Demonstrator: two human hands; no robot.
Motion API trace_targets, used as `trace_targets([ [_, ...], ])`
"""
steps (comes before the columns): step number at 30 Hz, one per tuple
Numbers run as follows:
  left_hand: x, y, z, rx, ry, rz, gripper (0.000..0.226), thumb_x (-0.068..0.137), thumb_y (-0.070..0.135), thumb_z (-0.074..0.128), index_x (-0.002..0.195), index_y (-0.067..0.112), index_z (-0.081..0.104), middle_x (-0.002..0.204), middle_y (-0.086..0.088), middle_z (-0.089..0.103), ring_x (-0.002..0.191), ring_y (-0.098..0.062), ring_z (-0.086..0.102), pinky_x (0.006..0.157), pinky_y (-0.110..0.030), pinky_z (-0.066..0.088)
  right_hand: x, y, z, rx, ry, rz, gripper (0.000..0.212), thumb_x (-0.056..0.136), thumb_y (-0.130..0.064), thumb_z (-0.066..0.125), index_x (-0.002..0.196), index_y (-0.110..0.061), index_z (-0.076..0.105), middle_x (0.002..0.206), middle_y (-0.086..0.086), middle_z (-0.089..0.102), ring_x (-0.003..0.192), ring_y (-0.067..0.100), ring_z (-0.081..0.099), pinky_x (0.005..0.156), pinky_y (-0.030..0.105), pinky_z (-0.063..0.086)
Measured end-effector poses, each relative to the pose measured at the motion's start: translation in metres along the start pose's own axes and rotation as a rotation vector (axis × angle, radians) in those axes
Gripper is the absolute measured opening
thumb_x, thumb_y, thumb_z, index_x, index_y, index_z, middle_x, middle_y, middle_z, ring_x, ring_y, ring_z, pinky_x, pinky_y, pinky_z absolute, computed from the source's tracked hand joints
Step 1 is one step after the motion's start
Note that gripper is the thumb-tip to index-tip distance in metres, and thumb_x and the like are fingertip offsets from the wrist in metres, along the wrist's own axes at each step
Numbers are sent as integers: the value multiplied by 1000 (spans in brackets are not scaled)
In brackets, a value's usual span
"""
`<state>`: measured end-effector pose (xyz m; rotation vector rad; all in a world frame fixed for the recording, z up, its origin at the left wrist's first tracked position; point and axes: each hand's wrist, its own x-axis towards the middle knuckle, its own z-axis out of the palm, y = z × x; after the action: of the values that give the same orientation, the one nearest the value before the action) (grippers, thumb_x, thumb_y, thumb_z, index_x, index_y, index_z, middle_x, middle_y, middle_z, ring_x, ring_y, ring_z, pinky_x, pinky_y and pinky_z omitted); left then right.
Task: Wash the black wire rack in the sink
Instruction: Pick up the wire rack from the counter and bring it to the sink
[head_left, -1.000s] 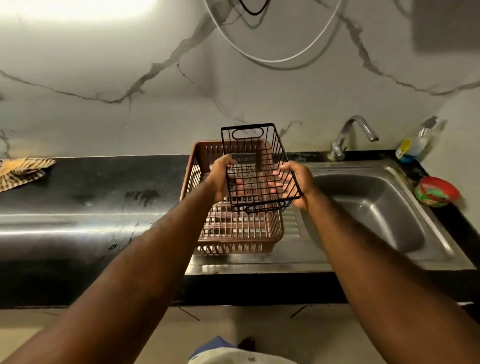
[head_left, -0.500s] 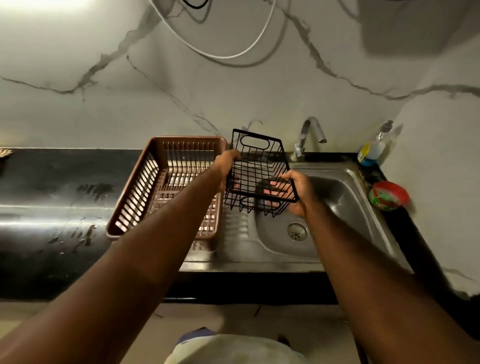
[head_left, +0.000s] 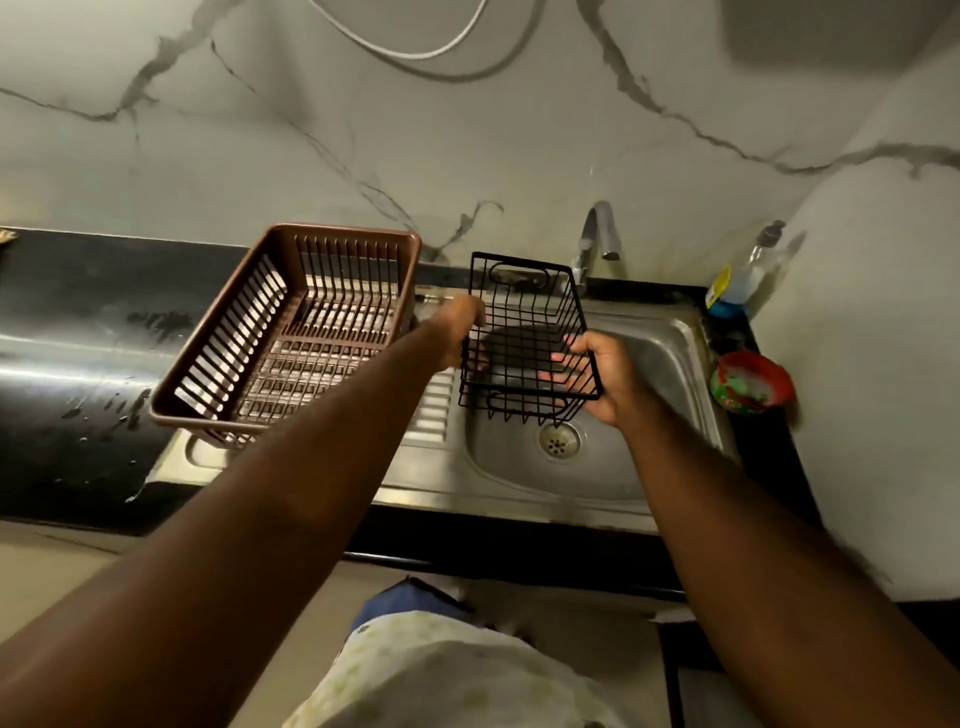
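The black wire rack (head_left: 525, 332) hangs tilted above the sink (head_left: 597, 467) bowl, below the tap (head_left: 597, 228). The left hand (head_left: 460, 335) grasps its left wall and the right hand (head_left: 605, 374) its right wall. Their fingers (head_left: 563, 358) curl inside, partly hidden behind wires. A brown basket (head_left: 291, 332) sits beside it on the drainboard and dark surface (head_left: 78, 312). The contents of the red bowl (head_left: 753, 382) are hard to make out.

Rack (head_left: 524, 332) was matt black wire, sink (head_left: 670, 353) brushed steel (dull sheen), basket (head_left: 291, 332) brown plastic, table (head_left: 78, 332) glossy black, wall (head_left: 260, 156) veined marble.
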<state>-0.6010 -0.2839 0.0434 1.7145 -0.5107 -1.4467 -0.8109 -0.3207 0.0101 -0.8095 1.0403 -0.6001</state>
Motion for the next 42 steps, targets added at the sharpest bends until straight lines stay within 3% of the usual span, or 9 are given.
trace_targets([
  [4,31,-15,9,123,-103,-68,8,70,7,43,77,12,43,83,-13,56,76,-30,61,55,-36,55,10,7,-16,-37,55,65,30,92,-8,34,101,-12,62,89,8,76,90,31,70,73,37,61],
  [8,67,-38,19,208,-155,-105,14,74,-2,37,72,8,47,85,-16,53,85,-35,60,82,-46,59,28,23,-40,-103,132,117,39,86,-10,42,121,-20,57,119,7,63,108,33,67,90,58,55],
  [13,99,-63,40,262,-182,-164,34,91,-7,25,66,7,44,67,-13,46,62,-28,50,79,-46,53,49,49,-67,-130,204,175,42,92,-13,40,132,-22,51,124,4,60,105,31,68,94,62,51],
  [16,116,-77,50,306,-167,-178,30,92,-10,26,75,4,45,67,-12,43,60,-27,48,89,-50,51,58,65,-75,-128,245,242,43,88,-5,39,128,-16,52,110,11,64,88,30,69,82,53,55],
  [21,141,-95,68,470,-119,-143,27,103,-1,32,87,0,54,76,-15,51,61,-25,53,56,-35,50,79,85,-90,-240,284,219,34,94,3,40,121,-13,52,110,12,58,93,33,65,68,41,55],
  [28,168,-110,86,784,-49,12,33,104,4,43,131,-12,55,72,0,43,61,-10,41,55,-25,40,112,96,-107,-372,283,249,48,96,12,27,130,-13,48,93,8,44,62,15,39,36,19,33],
  [33,189,-124,84,869,-65,-44,26,104,6,44,123,-6,58,96,-10,58,84,-19,57,78,-26,51,136,105,-114,-436,248,273,42,96,10,30,122,-18,47,97,7,44,67,14,38,52,27,33],
  [38,208,-135,86,938,-99,-32,10,104,5,44,100,11,52,87,-6,51,74,-12,50,67,-20,48,149,116,-124,-531,239,312,43,93,15,33,119,-17,46,90,0,47,73,12,44,57,26,39],
  [42,224,-144,92,842,-87,-60,16,100,0,48,112,6,57,99,-9,55,85,-17,55,83,-31,53,155,119,-132,-548,215,279,67,90,20,34,147,-15,40,138,5,46,119,22,48,102,42,45],
])
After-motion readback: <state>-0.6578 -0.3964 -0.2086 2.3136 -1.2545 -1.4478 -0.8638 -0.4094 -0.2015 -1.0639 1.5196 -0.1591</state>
